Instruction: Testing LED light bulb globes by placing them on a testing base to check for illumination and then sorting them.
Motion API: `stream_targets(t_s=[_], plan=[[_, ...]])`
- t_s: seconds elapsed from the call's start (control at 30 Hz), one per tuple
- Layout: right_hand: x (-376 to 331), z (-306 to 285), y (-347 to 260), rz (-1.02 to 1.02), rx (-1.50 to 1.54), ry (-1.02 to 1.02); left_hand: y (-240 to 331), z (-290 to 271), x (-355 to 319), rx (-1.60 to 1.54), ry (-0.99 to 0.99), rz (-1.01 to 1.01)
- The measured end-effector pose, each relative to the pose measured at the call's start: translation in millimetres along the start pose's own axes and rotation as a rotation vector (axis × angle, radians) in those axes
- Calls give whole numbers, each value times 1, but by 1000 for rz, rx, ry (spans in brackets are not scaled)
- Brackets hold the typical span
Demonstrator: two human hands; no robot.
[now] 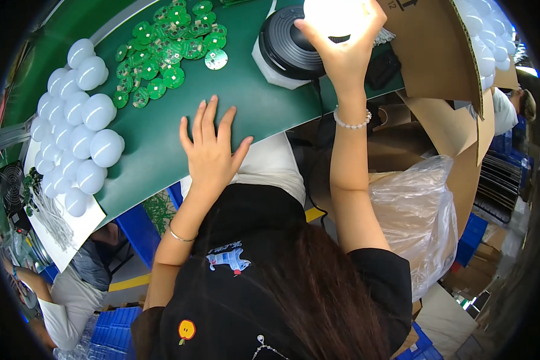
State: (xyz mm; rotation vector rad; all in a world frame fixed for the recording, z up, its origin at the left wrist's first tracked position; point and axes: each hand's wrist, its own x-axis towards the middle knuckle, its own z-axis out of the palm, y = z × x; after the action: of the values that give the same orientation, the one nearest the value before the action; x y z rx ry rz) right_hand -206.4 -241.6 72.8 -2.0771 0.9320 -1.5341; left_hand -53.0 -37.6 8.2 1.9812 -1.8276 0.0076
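My right hand [342, 51] is clamped on the lit bulb [333, 17] above the black tester [288, 45] at one o'clock; left hand [210, 150] rests flat, fingers spread, on the green bench [246, 102]. Testing seems underway; lifting it out needs a steady pull.

Black short-sleeved shirt with small cartoon patches, thin bangle at left wrist, pearl bead bracelet at right.

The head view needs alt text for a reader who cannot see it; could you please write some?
A person's right hand holds a lit white bulb over a round black tester, while the left hand lies flat on a green bench beside white bulbs and green circuit boards.
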Motion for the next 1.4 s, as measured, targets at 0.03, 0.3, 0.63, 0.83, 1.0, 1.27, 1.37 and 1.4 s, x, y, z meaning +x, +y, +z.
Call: stream_targets(t_s=[0.03, 0.3, 0.63, 0.83, 1.0, 1.27, 1.37, 1.4], plan=[[-1, 1, 1, -13, 9, 18, 0, 0, 0, 8, -7, 1], [-3, -44, -3, -316, -441, -243, 0, -2, 1, -2, -30, 12], [-10, -33, -10, -225, -347, -74, 0, 0, 0, 3, -27, 32], [3, -6, -5, -111, -132, -10, -1, 0, 1, 18, -18, 36], [6, -3, 4, -87, -81, -17, -1, 0, 1, 17, -20, 38], [-6, -36, -8, -134, -251, -91, -1, 0, 1, 31, -21, 52], [-13, -45, -18, -162, -365, -96, -1, 0, 2, 32, -23, 61], [-14, -46, -20, -156, -367, -112, -1, 0, 2, 29, -24, 63]])
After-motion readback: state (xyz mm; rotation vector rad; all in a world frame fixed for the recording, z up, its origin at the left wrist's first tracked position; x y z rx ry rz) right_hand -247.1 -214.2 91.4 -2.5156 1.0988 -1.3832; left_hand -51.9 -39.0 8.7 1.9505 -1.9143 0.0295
